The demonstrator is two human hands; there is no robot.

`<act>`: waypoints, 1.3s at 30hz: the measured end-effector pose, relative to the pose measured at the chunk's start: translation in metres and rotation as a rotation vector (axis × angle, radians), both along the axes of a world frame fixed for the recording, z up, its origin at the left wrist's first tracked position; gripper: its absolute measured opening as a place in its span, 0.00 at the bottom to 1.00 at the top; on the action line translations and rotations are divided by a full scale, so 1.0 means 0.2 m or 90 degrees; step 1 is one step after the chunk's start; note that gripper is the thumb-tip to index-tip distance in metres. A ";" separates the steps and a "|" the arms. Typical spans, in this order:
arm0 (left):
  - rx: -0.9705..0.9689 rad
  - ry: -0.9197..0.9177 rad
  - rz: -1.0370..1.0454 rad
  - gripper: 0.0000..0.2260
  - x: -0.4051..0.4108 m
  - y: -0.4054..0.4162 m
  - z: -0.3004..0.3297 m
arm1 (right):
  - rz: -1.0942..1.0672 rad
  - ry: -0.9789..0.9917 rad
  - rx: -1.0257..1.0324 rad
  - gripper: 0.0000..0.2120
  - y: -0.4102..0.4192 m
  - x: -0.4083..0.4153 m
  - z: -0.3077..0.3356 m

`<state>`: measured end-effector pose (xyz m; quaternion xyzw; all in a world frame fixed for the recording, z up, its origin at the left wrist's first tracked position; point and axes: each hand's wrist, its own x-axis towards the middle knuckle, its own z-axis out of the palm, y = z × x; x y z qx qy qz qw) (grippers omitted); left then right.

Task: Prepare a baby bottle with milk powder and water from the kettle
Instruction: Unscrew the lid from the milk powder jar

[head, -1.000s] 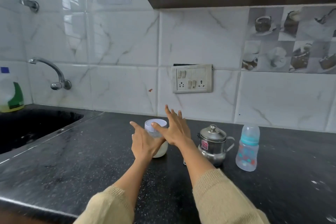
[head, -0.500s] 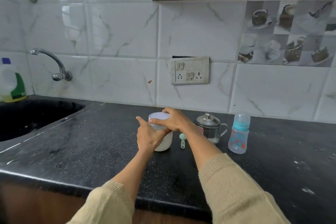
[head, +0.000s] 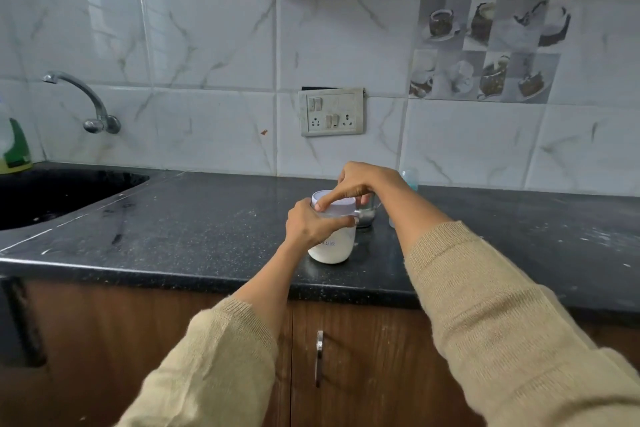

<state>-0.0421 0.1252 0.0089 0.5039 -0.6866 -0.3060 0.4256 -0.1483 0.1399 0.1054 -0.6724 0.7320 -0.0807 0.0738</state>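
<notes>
The left hand is wrapping its fingers around the upper part of a white jar that is standing on the dark tabletop. The right hand is reaching over from above, its curled fingers gripping the jar's pale lid. Just behind the right hand, a small metal kettle is partly showing, and the baby bottle is peeking out beyond the right wrist.

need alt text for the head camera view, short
Two hands work a white jar of milk powder on a black speckled counter: the left hand grips its body, the right hand grips its pale lilac lid. A steel kettle sits behind.
</notes>
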 end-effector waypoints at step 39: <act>0.070 0.026 -0.053 0.21 0.02 -0.07 0.03 | 0.040 0.137 0.203 0.28 -0.01 0.09 0.15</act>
